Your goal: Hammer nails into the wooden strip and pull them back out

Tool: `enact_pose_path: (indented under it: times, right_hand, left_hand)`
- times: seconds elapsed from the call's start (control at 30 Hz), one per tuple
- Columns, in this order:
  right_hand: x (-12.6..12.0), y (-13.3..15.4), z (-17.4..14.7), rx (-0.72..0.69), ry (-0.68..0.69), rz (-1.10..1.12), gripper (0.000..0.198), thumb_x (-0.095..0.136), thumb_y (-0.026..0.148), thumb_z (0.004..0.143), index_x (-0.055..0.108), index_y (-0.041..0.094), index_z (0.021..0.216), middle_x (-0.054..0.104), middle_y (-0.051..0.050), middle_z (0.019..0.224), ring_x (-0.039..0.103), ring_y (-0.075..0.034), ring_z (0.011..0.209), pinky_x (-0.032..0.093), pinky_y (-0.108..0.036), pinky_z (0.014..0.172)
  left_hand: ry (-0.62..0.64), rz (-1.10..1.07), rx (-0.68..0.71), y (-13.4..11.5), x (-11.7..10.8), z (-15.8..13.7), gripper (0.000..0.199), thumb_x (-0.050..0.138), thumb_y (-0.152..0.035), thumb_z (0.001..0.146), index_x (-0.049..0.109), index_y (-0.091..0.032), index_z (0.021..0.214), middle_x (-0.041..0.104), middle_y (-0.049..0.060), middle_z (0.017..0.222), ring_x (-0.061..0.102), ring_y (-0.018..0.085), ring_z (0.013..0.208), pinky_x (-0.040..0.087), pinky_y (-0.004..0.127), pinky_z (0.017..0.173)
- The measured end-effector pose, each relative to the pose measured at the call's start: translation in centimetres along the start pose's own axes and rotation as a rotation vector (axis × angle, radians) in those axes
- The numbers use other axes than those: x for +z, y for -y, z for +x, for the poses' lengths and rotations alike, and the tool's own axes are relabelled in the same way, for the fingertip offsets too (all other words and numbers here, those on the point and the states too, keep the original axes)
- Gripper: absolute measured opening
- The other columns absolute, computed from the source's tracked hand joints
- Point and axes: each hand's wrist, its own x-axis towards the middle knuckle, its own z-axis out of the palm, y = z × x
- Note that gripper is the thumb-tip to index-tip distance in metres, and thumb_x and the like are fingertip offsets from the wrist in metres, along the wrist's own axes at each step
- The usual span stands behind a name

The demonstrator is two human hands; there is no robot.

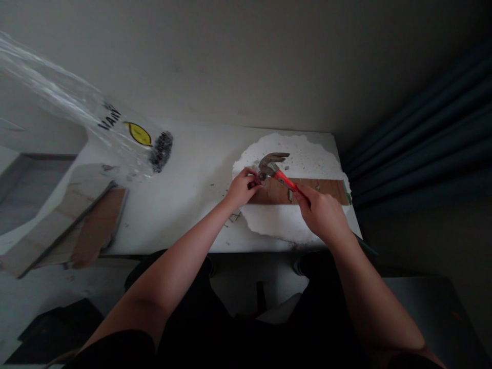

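Note:
My right hand grips the red handle of a claw hammer. The hammer's grey head is close to the fingertips of my left hand, over the left end of a brown wooden board. My left thumb and fingers are pinched together there; what they hold, if anything, is too small and shadowed to make out. Beneath the board lies a rough-edged white slab, pitted along its far side. A small pale piece rests on the board near the hammer handle. Green shows at the board's right end.
Several thin dark bits, like nails, lie on the white table left of the slab. A clear plastic bag with a yellow print stands at the left. Wooden panels lean over the table's left edge. A dark curtain hangs at right.

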Motion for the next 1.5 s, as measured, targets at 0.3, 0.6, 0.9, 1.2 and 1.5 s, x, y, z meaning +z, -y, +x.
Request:
enact_pose_path:
  times: [0.3,0.6,0.9,1.2,1.5]
  right_hand:
    - [0.2,0.0,0.1,0.0,0.011,-0.012,0.05,0.034,0.046,0.104,0.062,0.026,0.14,0.077,-0.012,0.092,0.071,-0.027,0.074,0.05,-0.037,0.067]
    - [0.5,0.0,0.1,-0.019,0.001,-0.016,0.048,0.034,0.045,0.104,0.063,0.027,0.138,0.078,-0.013,0.092,0.072,-0.03,0.075,0.05,-0.039,0.067]
    - [0.4,0.0,0.2,-0.019,0.027,-0.039,0.048,0.034,0.044,0.104,0.063,0.026,0.138,0.078,-0.013,0.095,0.072,-0.029,0.077,0.051,-0.038,0.068]
    - [0.8,0.2,0.1,-0.023,0.031,-0.078,0.048,0.035,0.045,0.105,0.061,0.028,0.141,0.078,-0.011,0.093,0.072,-0.028,0.075,0.052,-0.037,0.069]
    - [1.4,-0.2,0.0,-0.012,0.059,-0.066,0.05,0.033,0.046,0.105,0.059,0.028,0.143,0.078,-0.011,0.095,0.072,-0.027,0.077,0.052,-0.037,0.072]
  left_hand:
    - [0.004,0.01,-0.026,-0.2,0.0,0.0,0.007,0.075,-0.022,0.078,0.069,-0.018,0.076,0.063,0.007,0.108,0.063,0.019,0.09,0.055,0.035,0.085]
    - [0.003,-0.012,-0.054,-0.2,0.1,0.1,0.009,0.076,-0.02,0.078,0.068,-0.018,0.074,0.064,0.006,0.105,0.063,0.019,0.088,0.054,0.035,0.083]
    - [0.009,-0.043,-0.088,-0.2,0.2,0.2,0.01,0.076,-0.02,0.076,0.068,-0.017,0.072,0.064,0.006,0.102,0.062,0.018,0.085,0.053,0.035,0.082]
    - [0.036,-0.064,-0.133,-0.1,-0.3,0.4,0.013,0.076,-0.023,0.075,0.069,-0.017,0.083,0.067,0.007,0.1,0.065,0.02,0.089,0.053,0.035,0.085]
    - [-0.095,-0.209,-0.216,1.3,-4.1,0.7,0.025,0.061,-0.019,0.081,0.066,-0.017,0.105,0.072,0.006,0.101,0.065,0.015,0.079,0.053,0.03,0.074]
